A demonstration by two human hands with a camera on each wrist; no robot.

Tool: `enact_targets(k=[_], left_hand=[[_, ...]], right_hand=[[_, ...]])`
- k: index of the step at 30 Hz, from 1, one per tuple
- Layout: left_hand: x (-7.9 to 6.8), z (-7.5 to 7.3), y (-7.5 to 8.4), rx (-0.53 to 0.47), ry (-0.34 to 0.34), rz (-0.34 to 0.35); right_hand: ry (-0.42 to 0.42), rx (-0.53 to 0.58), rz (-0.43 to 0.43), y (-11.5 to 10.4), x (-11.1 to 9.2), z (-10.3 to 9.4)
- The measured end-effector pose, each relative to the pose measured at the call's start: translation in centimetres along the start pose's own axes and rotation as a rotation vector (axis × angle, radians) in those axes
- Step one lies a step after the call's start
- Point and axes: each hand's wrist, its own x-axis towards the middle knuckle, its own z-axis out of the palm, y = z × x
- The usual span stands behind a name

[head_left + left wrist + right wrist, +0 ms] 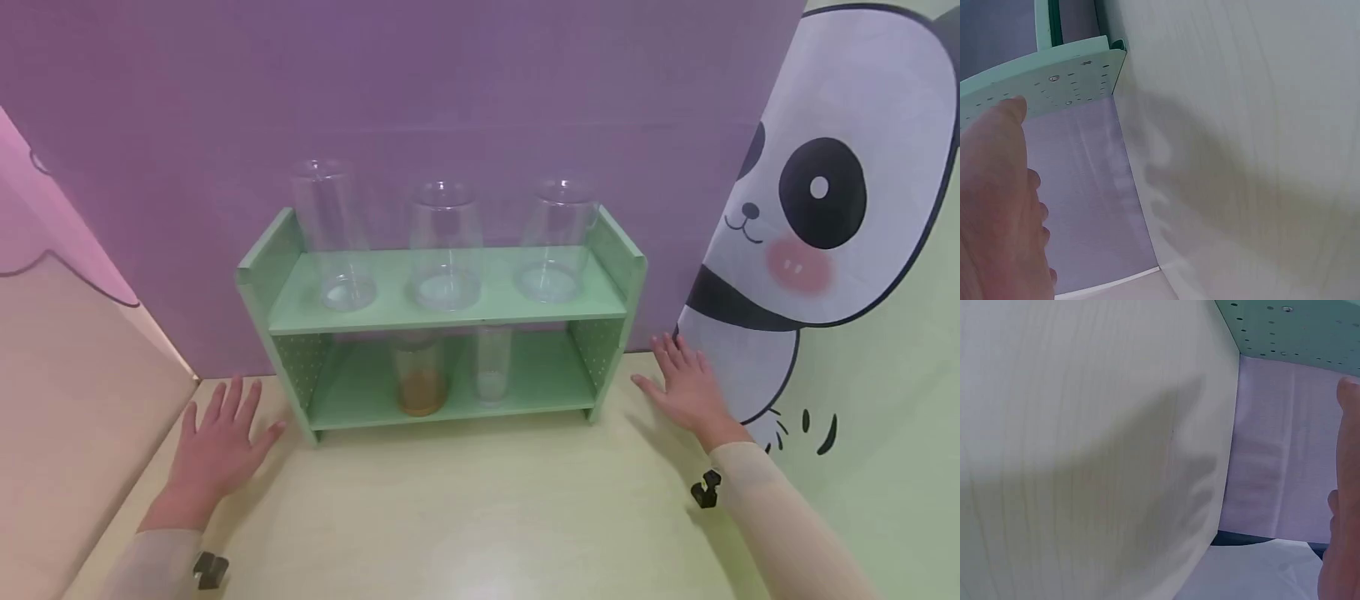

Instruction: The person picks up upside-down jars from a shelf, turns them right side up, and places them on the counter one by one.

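A green two-tier shelf (450,321) stands against the purple back wall. My left hand (219,450), fingers spread and holding nothing, hovers at its left side; the left wrist view shows the thumb near the perforated side panel (1054,78). On the right side my right hand (686,392) is likewise spread and holds nothing, apart from the shelf. Along the top tier stand a tall clear glass (330,233), a clear glass (446,246) in the middle and another clear glass (557,242) at right. Below are a glass with a brownish base (422,379) and a narrow clear glass (492,367).
The pale wooden tabletop (450,500) extends in front of the shelf. A pink and cream panel (75,400) bounds the left side. At right rises a pale green panel (885,400) with a panda drawing (885,275). Purple wall (465,83) closes the back.
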Motion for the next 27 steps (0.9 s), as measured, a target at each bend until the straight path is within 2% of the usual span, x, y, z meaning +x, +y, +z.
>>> enact_targets(k=[8, 13, 17, 21, 24, 27], left_hand=[[0.4, 0.3, -0.5, -0.095, 0.033, 0.004], [0.3, 0.5, -0.5, -0.185, 0.114, 0.010], [0.1, 0.4, 0.1, -0.375, 0.168, 0.013], [-0.4, 0.0, 0.8, -0.609, 0.178, -0.034], [-0.7, -0.2, 1.2, -0.703, 0.219, -0.058], [-0.8, -0.2, 1.3, -0.729, 0.261, -0.056]], right_hand=[[0.090, 0.079, -0.032, -0.6, 0.1, 0.0], [0.136, 0.212, -0.044, -0.9, 0.1, 0.3], [0.129, 0.361, -0.008, -1.5, 0.0, 0.5], [0.117, 0.573, 0.047, -2.6, -0.2, 0.4], [0.126, 0.710, 0.072, -3.6, -0.4, 0.1], [0.146, 0.765, 0.077, -4.6, -0.7, -0.2]])
